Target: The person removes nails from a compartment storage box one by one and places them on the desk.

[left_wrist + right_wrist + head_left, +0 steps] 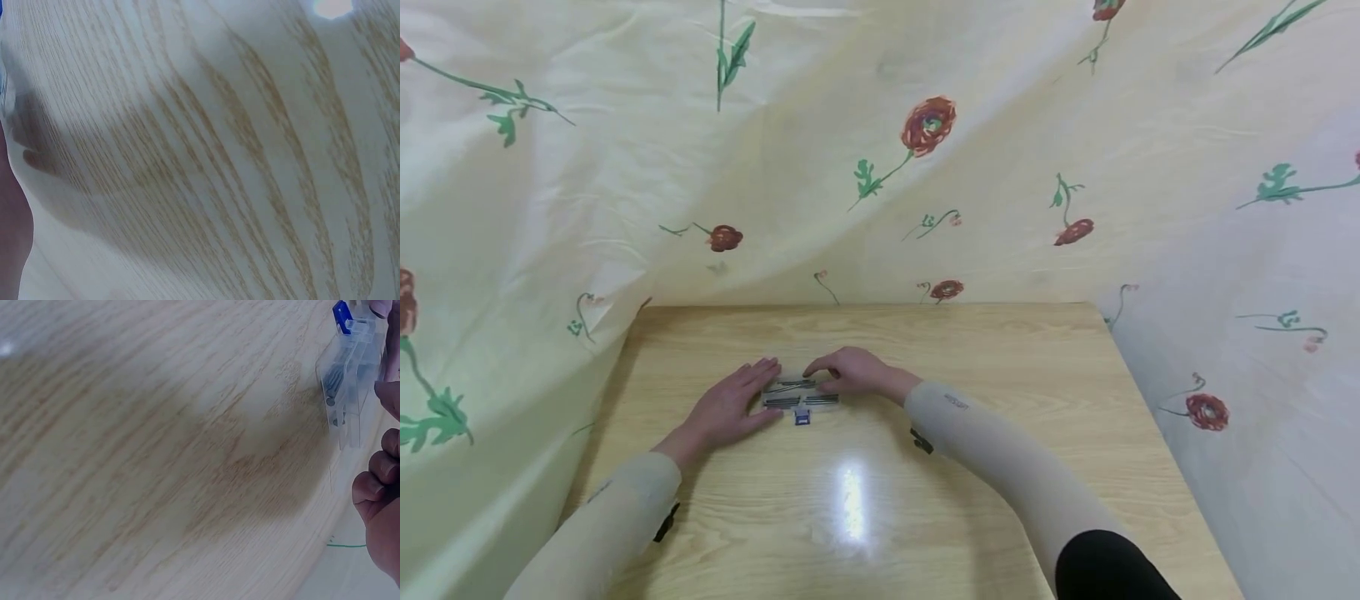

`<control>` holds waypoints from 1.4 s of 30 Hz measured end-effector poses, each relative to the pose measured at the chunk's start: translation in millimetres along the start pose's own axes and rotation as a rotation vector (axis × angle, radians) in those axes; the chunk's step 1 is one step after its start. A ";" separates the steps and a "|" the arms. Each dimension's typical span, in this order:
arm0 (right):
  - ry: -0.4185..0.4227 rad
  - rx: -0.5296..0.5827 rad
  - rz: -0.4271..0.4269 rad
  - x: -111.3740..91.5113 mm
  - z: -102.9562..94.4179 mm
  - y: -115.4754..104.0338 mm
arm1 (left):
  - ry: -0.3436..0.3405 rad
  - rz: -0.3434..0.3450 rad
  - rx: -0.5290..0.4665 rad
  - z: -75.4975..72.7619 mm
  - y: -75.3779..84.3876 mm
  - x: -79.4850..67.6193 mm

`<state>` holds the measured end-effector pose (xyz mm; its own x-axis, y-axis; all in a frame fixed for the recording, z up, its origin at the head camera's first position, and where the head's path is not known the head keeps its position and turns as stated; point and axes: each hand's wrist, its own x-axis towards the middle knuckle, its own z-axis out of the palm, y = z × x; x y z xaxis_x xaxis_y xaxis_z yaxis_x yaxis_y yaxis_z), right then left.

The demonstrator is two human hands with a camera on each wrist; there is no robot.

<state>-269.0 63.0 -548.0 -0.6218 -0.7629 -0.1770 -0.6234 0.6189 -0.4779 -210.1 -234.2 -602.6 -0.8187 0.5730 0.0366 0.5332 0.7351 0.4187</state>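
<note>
A small clear plastic box [801,392] with compartments lies on the wooden table, its blue latch [802,416] at the near side. Thin dark metal pieces, like nails or screws, [782,402] fill the compartments; their exact kind is too small to tell. My left hand [727,410] rests at the box's left side, fingers straight and thumb by the near left corner. Over the right part of the box, my right hand [854,372] reaches with its index finger extended and thumb apart. Its other fingers [375,481] are curled in the right wrist view. I see nothing gripped between them.
The light wooden table [940,467] runs back to a flower-patterned cloth [820,167] hanging behind and at both sides. A bright reflection lies on the tabletop in front of the box. Only bare wood and a sliver of hand show in the left wrist view.
</note>
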 end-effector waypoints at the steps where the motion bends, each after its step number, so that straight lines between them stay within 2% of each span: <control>1: -0.002 -0.012 -0.010 1.2 -0.5 0.5 | -0.001 0.001 0.002 0.0 -0.3 0.6; 8: -0.030 -0.055 -0.057 10.1 -2.0 4.6 | 0.026 0.022 0.008 -1.4 -0.2 1.6; 15: -0.072 -0.104 -0.069 16.9 -6.8 3.6 | 0.017 0.013 -0.001 -3.9 -0.4 1.5; 26: -0.162 -0.252 -0.162 24.9 -14.9 -1.9 | -0.006 0.014 0.011 -1.7 -1.8 1.8; 33: -0.200 -0.295 -0.174 29.1 -15.2 -3.2 | -0.004 0.009 -0.002 -3.1 -0.4 -0.4; 42: -0.194 -0.316 -0.177 34.0 -7.1 -2.3 | -0.015 0.005 0.003 -3.1 -0.1 -0.1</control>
<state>-292.1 37.0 -546.8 -0.4101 -0.8651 -0.2889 -0.8465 0.4789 -0.2325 -210.7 -235.4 -599.8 -0.8126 0.5823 0.0249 0.5380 0.7330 0.4162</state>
